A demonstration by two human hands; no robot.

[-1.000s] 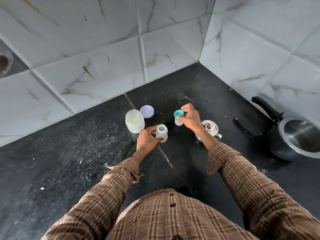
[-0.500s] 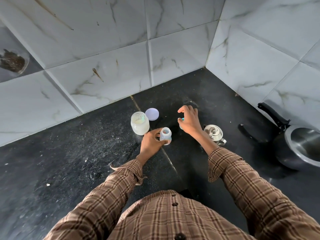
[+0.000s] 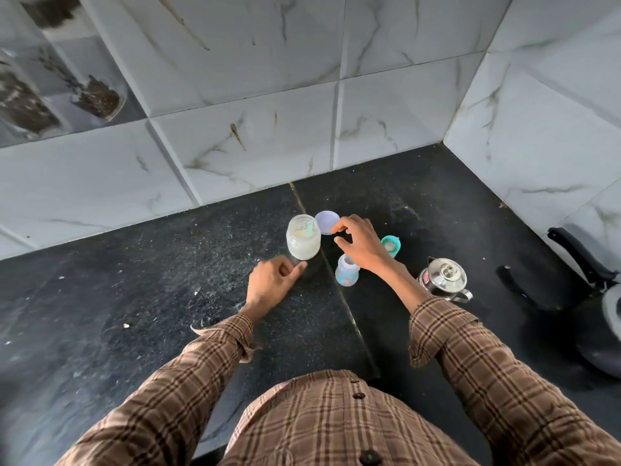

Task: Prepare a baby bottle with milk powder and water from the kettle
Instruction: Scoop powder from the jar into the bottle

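An open jar of milk powder (image 3: 303, 238) with a scoop inside stands on the black counter (image 3: 134, 297). Its round lilac lid (image 3: 326, 222) lies just behind it. The small open baby bottle (image 3: 346, 272) stands to the jar's right, partly behind my right wrist. The bottle's teal cap with teat (image 3: 391, 245) lies further right. A small steel kettle (image 3: 443, 277) sits at the right. My right hand (image 3: 359, 243) hovers above the bottle, fingers spread toward the jar, holding nothing. My left hand (image 3: 272, 284) rests low by the jar's base, fingers loosely curled, empty.
A dark pan (image 3: 601, 317) with a long black handle sits at the right edge. White marble tiles form the back wall (image 3: 235, 112) and the right wall, meeting in a corner. The counter's front edge runs near my shirt.
My left hand let go of the baby bottle and moved left beside the jar. My right hand set the teal cap down and moved left over the bottle toward the jar.
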